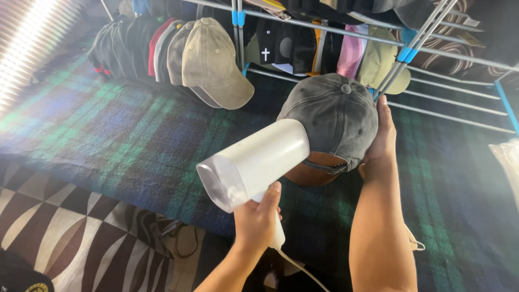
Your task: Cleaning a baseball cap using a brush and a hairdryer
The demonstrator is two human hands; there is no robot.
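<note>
My left hand (259,216) grips the handle of a white handheld steamer (254,162), its head pointing up and right against a dark grey baseball cap (332,116). The cap sits over a brown rounded form (311,174), with its back strap showing. My right hand (381,135) holds the cap's right side, fingers reaching up along the crown. A white cord (300,267) trails down from the steamer's handle.
A metal rack with grey rods and blue joints (403,54) stands behind, hung with many caps; a row of caps with a beige one (213,62) in front hangs at the left. A dark blue-green plaid cloth (135,135) lies below, with a black-and-white patterned fabric (65,227) at bottom left.
</note>
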